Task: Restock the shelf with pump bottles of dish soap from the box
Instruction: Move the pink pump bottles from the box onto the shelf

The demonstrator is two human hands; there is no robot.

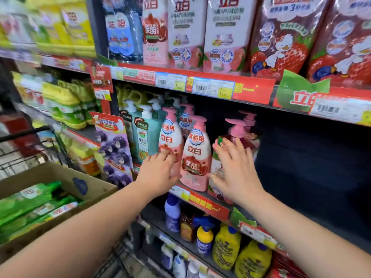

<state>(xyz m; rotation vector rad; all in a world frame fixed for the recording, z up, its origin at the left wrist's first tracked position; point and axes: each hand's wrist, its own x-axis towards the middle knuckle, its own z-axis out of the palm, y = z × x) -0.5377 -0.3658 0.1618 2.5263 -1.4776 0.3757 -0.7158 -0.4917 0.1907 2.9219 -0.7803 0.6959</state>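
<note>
Pink pump bottles of dish soap stand at the front of the middle shelf (202, 203). My left hand (158, 173) rests with straight fingers against the lower side of the left pink bottle (170, 135). A second pink bottle (196, 155) stands between my hands. My right hand (234, 169), fingers spread, touches a third pump bottle (236, 131) with a pink pump and a red-green label, mostly hidden behind the hand. The cardboard box (60, 175) sits at lower left with green packs inside.
Teal pump bottles (146, 133) stand left of the pink ones. To the right of my right hand the shelf is dark and bare (311, 167). Refill pouches (281, 37) hang above; yellow spray bottles (226, 245) fill the lower shelf. A cart handle (24, 135) is at left.
</note>
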